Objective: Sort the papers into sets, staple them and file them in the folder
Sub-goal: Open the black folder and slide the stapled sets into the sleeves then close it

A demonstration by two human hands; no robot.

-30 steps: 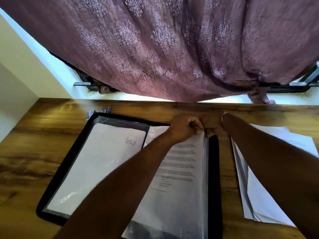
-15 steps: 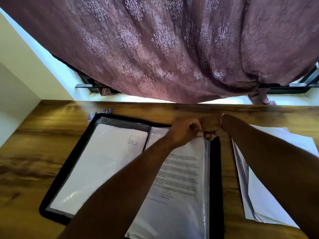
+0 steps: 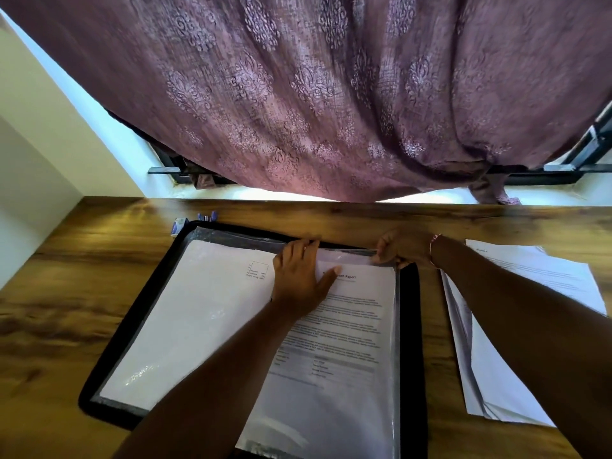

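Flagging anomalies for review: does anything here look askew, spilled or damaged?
Only the loose paper stack on the table right of the folder: its sheets are fanned out, with the edges not lined up. Nothing looks spilled or torn.

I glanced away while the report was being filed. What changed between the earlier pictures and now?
The left hand drew away from the right hand, moved left and opened flat on the report page. The right hand still pinches the sleeve at its top right corner. The folder and loose papers stayed put.
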